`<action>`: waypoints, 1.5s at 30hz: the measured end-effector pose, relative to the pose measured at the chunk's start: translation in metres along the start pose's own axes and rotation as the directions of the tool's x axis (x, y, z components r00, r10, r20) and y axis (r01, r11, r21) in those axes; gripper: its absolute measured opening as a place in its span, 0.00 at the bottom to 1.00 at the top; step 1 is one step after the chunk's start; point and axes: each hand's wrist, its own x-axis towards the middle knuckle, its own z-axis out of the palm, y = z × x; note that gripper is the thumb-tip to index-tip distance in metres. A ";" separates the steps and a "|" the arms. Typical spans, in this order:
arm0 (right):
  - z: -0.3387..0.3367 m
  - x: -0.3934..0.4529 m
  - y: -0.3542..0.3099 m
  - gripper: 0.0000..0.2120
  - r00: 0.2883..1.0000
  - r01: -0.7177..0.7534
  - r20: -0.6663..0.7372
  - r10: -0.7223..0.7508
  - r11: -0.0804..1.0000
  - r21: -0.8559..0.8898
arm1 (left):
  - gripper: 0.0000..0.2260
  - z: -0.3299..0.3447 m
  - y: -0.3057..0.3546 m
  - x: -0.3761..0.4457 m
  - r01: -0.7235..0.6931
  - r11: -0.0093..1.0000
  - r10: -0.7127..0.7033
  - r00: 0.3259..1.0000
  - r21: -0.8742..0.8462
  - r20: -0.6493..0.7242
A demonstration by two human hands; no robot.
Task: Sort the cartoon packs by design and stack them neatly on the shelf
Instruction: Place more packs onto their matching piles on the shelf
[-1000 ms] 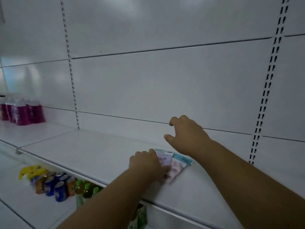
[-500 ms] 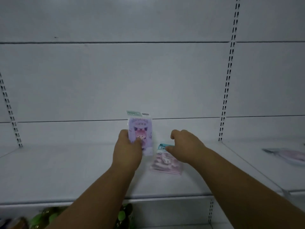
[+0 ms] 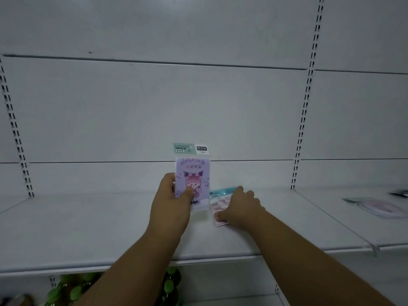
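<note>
Below the shelf's front edge, at far left, I see green-capped bottles (image 3: pixel 72 290) blurred on the lower level. Above them the white shelf (image 3: pixel 77 230) runs across the whole view, backed by pale panels and slotted uprights. Near the middle, my left hand (image 3: pixel 171 206) holds a purple cartoon pack (image 3: pixel 192 181) upright above the shelf, thumb pressed on its front face and fingers curled round its left edge; its green header card reads "FASHION GRACE". Just to the right, a pink cartoon pack (image 3: pixel 217 206) with a teal header lies flat on the shelf, well back from the front edge. My right hand (image 3: pixel 239 207) rests on it, fingers spread over the top and thumb at its near corner; I cannot tell whether it grips or only presses. Further right, on the neighbouring shelf section, more flat packs (image 3: pixel 379 206) lie loosely, too blurred to read.
</note>
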 end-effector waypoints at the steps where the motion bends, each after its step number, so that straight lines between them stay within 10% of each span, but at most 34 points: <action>1: -0.001 -0.001 -0.001 0.51 1.000 0.018 -0.026 -0.016 0.997 0.074 | 0.06 0.000 -0.001 0.001 0.001 1.000 -0.001 1.000 -0.002 0.002; 11: -0.029 -0.006 0.028 0.09 0.938 0.247 -0.343 -0.046 0.784 0.570 | 0.06 0.020 -0.008 -0.004 0.110 0.974 -0.096 0.992 -0.199 0.080; 30: -0.193 -0.043 0.340 0.12 0.880 0.223 -0.433 0.195 0.636 0.739 | 0.09 0.317 0.091 -0.128 0.131 0.895 0.089 0.885 -0.427 0.456; 45: -0.307 0.041 0.586 0.11 0.781 0.246 -0.527 0.334 0.611 0.752 | 0.03 0.594 0.132 -0.145 0.106 0.952 0.014 0.921 -0.287 0.389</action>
